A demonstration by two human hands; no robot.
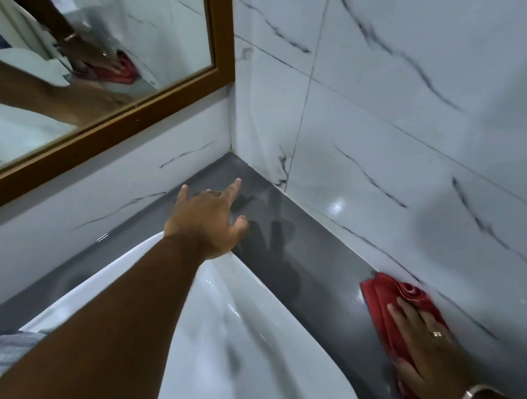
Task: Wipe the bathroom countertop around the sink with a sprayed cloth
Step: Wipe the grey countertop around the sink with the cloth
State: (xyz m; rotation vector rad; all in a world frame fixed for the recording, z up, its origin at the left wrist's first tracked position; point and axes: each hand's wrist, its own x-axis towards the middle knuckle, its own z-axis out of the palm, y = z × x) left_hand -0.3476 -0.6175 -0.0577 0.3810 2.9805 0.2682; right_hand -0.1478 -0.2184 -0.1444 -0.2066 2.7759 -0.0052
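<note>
A grey countertop point(310, 259) runs into a corner of white, dark-veined marble wall tiles point(409, 119), with a white sink point(237, 332) set into it and a wood-framed mirror point(79, 72) on the back wall reflecting the arms and cloth. The left hand point(208, 226) reaches across the sink with fingers spread wide and holding nothing, seemingly just above the counter near the corner, though contact is hard to judge. The right hand point(430, 347), a ring on one finger and a bracelet at the wrist, presses flat with fingers extended on a red cloth point(386, 293), which lies on the counter against the side wall and sticks out beyond the fingertips toward the corner.
</note>
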